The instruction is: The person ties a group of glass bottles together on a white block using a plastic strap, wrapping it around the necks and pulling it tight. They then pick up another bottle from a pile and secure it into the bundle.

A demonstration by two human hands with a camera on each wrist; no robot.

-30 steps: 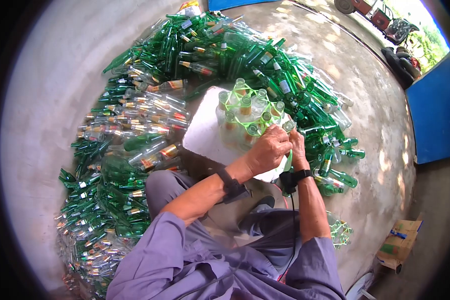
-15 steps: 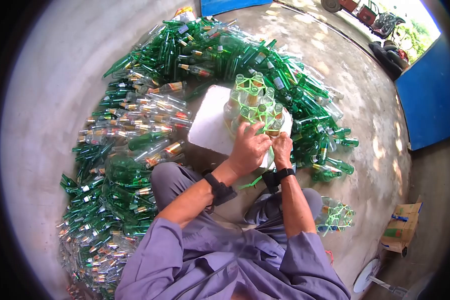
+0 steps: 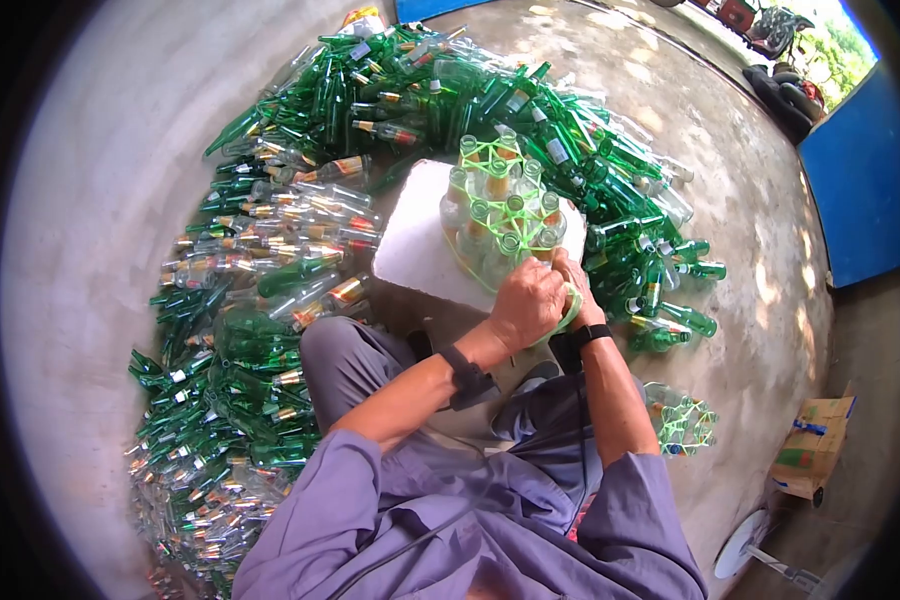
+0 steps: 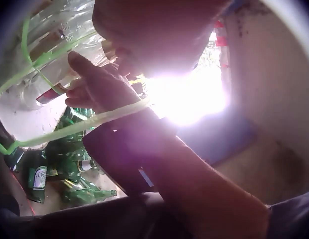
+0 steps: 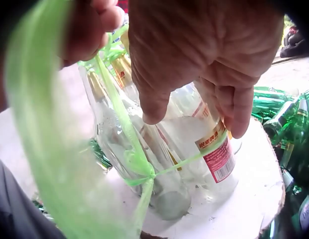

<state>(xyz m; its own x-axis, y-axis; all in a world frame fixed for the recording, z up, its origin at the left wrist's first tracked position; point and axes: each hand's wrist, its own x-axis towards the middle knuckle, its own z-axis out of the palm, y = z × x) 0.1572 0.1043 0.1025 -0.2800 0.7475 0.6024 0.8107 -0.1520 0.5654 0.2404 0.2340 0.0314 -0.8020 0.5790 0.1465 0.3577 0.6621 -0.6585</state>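
Observation:
A bundle of clear glass bottles (image 3: 498,190) stands upright on a white slab (image 3: 405,245), laced around the necks with green plastic twine (image 3: 485,152). At the bundle's near side my left hand (image 3: 528,302) has its fingers curled and pinches the twine. Close beside it is my right hand (image 3: 580,285), with a loop of twine lying across its wrist. In the right wrist view, the right thumb (image 5: 154,110) and fingers (image 5: 240,117) reach down apart, over the bottles' sides. A knot (image 5: 150,174) in the twine shows low on the bundle.
Green bottles (image 3: 610,200) and clear bottles (image 3: 310,215) lie heaped around the slab, left, far and right. Another laced bottle bundle (image 3: 685,420) is on the floor by the right knee. A cardboard box (image 3: 810,450) lies further right.
The bottle bundle first shifted and leaned, and now stands a little farther back. My left fingers, spread half a second ago, have curled in. The twine loop now lies over the right wrist.

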